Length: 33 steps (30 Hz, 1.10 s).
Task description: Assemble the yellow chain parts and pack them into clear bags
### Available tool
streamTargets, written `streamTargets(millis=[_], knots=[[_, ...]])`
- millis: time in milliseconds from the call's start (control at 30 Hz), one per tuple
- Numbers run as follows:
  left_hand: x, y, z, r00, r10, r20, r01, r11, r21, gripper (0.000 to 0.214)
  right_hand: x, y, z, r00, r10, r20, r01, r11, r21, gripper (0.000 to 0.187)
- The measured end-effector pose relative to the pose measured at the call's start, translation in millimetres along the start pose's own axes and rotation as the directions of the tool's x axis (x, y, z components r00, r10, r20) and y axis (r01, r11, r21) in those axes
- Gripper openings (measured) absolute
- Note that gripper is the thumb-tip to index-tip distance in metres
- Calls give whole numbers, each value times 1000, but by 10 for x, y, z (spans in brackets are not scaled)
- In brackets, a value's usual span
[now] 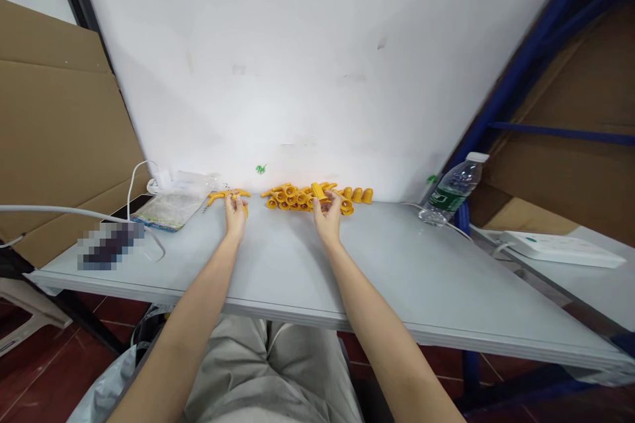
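My left hand (235, 217) is closed at the left of the table, its fingers pinched on a small orange plastic piece. Orange branching pieces (215, 197) lie right beside it, and a thin metal spiral (204, 209) sticks out near them. My right hand (327, 217) grips a yellow ribbed plastic piece (317, 191) between thumb and fingers, raised just in front of the pile. That pile of orange hollow cup-shaped pieces (290, 198) is stacked against the white wall, and the right hand hides part of it. Several orange caps (367, 195) stand in a row at its right end.
A clear plastic bag (173, 208) and a white cable (131, 192) lie at the left, near a pixelated dark object (112, 246). On the right a water bottle (452, 190) leans near the blue frame. A white power strip (560, 248) sits beyond the table (397, 277).
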State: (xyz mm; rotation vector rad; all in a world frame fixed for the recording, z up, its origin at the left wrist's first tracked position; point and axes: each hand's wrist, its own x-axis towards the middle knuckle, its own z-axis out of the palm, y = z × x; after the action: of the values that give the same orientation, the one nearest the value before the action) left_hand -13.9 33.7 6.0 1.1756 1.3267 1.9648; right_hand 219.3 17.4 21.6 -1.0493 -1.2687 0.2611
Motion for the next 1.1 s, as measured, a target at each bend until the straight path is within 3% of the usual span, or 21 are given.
streamTargets(millis=[100,300,433,500,700,900,1100], knots=[[5,-16,14,998,-64,23,63,998,24,21,-7,20,8,1000,-6,13,6,1000,-6,44],[-108,62,4,968,213,130,-243,924,295,19,-18,36,28,999,-39,21,40,999,-32,41],[-211,124,-5,949,66,309,-197,887,418,31,-21,42,32,994,-91,65,92,996,-19,40],[-237,143,0,937,40,347,-204,869,451,30,-22,48,33,991,-99,93,100,995,-2,39],[-251,117,22,933,127,336,-283,836,471,31,-10,62,63,966,-76,247,43,990,135,48],[-265,111,-20,949,124,290,-274,780,562,33,-38,58,104,878,-58,476,-43,979,199,52],[-274,165,-64,961,76,266,-237,721,651,29,-48,108,104,851,-66,522,-50,977,206,45]])
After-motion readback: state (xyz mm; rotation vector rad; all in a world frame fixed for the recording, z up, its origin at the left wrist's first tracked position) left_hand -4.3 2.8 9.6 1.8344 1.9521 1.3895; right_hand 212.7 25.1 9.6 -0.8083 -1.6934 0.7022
